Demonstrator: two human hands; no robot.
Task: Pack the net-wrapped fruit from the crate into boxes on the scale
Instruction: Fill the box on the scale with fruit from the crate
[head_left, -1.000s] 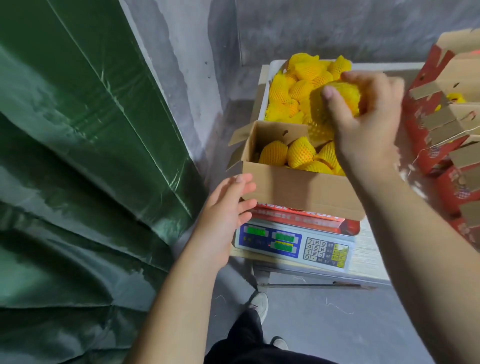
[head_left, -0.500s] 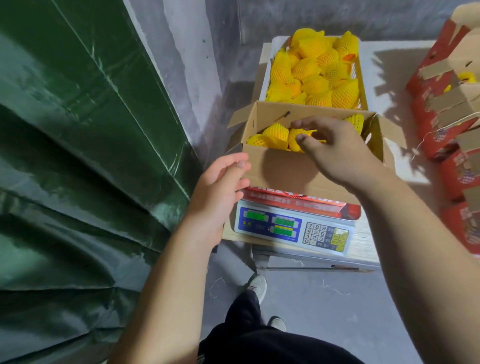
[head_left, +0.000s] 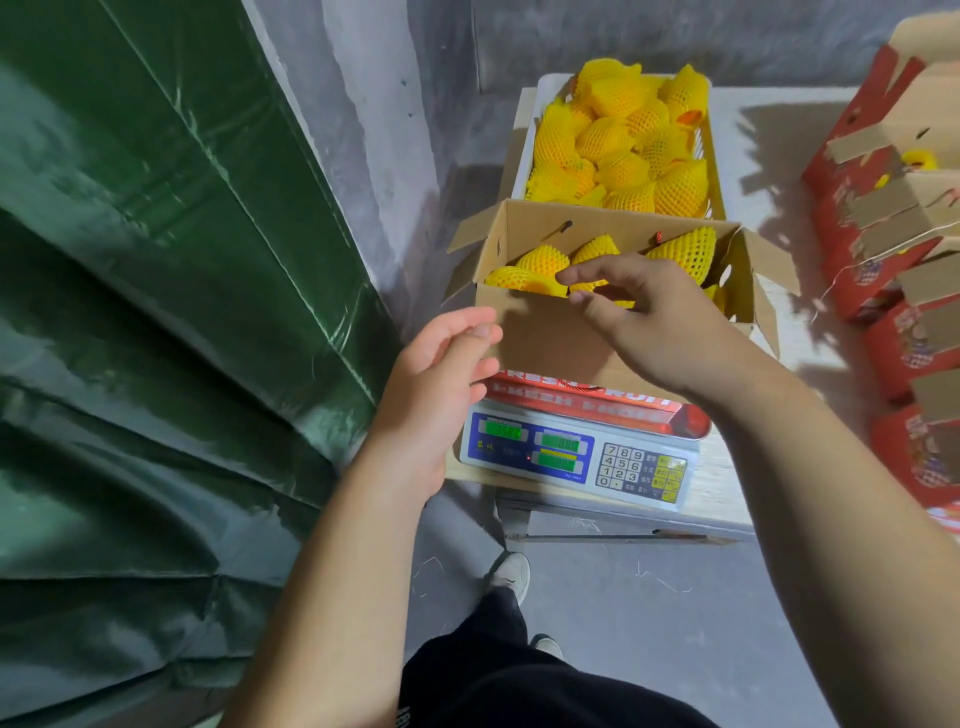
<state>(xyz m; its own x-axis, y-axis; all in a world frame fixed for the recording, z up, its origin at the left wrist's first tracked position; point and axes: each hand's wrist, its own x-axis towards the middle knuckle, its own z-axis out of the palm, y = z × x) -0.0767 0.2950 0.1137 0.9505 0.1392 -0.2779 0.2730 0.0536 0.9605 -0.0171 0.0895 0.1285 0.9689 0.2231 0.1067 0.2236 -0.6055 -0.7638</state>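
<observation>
An open cardboard box (head_left: 545, 338) is set on the scale (head_left: 576, 457), flaps folded outward. Several net-wrapped fruits (head_left: 680, 252) are seen inside it, yellow foam mesh around each. Behind the box, the crate (head_left: 714, 171) is heaped with more fruit in the same yellow netting (head_left: 618, 140); box and crate stand just beside each other on a pale table (head_left: 769, 130).

The right hand (head_left: 654, 317) is held over the box's near rim, fingers loosely spread and pointing left above the fruit; nothing is gripped in it. The left hand (head_left: 441, 364) is placed at the box's near left corner, fingers relaxed and slightly bent, released, nothing grasped; whether the cardboard is actually touched cannot be told.

Green displays are lit on the scale's front panel, digits too blurred to read. Red printed cartons (head_left: 893, 249) are stacked at the right. A green tarpaulin (head_left: 156, 312) is hung along the left.
</observation>
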